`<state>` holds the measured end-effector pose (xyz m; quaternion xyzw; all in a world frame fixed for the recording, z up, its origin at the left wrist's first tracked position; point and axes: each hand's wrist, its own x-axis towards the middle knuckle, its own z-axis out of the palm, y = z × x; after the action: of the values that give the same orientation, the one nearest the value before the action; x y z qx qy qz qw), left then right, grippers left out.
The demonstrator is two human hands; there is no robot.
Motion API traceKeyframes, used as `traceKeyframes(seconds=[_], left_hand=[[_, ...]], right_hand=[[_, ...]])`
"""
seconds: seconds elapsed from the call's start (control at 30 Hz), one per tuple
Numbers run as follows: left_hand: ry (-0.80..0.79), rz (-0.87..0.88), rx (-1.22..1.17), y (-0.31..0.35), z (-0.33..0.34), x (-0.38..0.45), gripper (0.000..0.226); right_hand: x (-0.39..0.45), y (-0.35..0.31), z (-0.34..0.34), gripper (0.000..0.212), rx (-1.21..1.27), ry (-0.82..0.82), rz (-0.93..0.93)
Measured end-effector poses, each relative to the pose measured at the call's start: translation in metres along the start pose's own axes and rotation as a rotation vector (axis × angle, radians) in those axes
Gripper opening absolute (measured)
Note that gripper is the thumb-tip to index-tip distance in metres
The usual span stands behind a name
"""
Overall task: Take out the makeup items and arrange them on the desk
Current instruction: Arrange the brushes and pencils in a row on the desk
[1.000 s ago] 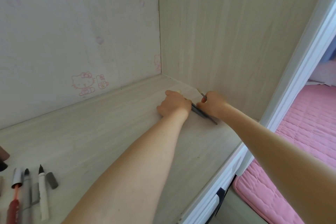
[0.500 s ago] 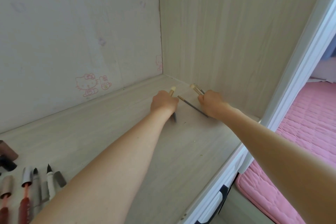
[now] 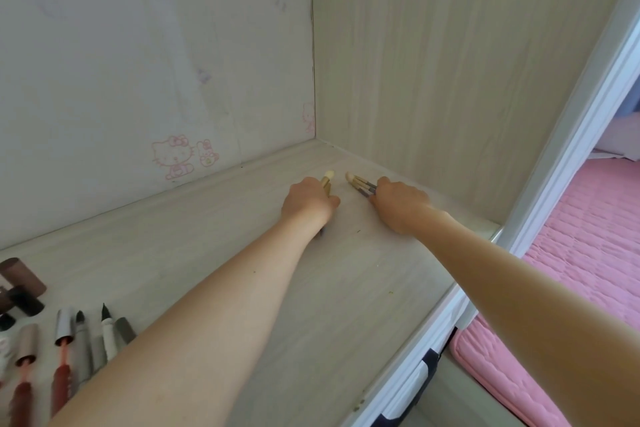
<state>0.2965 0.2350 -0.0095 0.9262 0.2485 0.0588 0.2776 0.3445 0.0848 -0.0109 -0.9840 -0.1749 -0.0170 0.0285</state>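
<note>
Our fingers are curled round little makeup brushes on both sides. In the head view, the only one we have, our left hand (image 3: 309, 200) holds one brush with a gold handle (image 3: 327, 181), and its soft pale tip pokes out past our knuckles. Our right hand (image 3: 401, 200) holds a small bunch of thin brushes (image 3: 360, 183), with their pale tips pointing toward the back corner. We cannot see the fingers themselves well, because the backs of our hands hide them.

A moment ago our hands were close together over one dark bunch of brushes. Now they have moved apart, and each hand has its own share. A thin dark brush that lay between our hands half a second ago is not on the tabletop (image 3: 214, 246) any more. We think it went into the right-hand bunch.

So we are sorting the brushes and spreading them out. They sit low on the tabletop, near the back right corner. The lipsticks (image 3: 60, 371) and pens (image 3: 108, 333) lie in a row far off at the left, so that part looks done. We think the brushes need laying down side by side next.
</note>
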Motion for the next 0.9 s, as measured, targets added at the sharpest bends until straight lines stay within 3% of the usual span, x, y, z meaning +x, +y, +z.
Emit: traceKeyframes(seconds=[0.13,0.3,0.53,0.73,0.9], left_hand=[[-0.068,0.034,0.004,-0.004,-0.011,-0.01,0.03],[-0.092,0.023,-0.015,-0.012,-0.018,-0.021,0.031],[-0.066,0.034,-0.039,-0.013,-0.019,-0.028,0.029],[-0.076,0.06,-0.044,-0.014,-0.026,-0.034,0.026],[-0.111,0.028,-0.121,-0.023,-0.038,-0.042,0.027]], right_hand=[[-0.005,-0.009,-0.003,0.017,-0.025,-0.032,-0.006],[-0.009,-0.015,-0.007,0.033,0.029,-0.035,0.068],[-0.003,-0.012,-0.003,0.023,0.039,-0.032,0.139],[0.0,-0.018,-0.013,0.044,-0.082,-0.229,0.059],[-0.006,-0.02,-0.012,0.033,-0.014,-0.232,0.049]])
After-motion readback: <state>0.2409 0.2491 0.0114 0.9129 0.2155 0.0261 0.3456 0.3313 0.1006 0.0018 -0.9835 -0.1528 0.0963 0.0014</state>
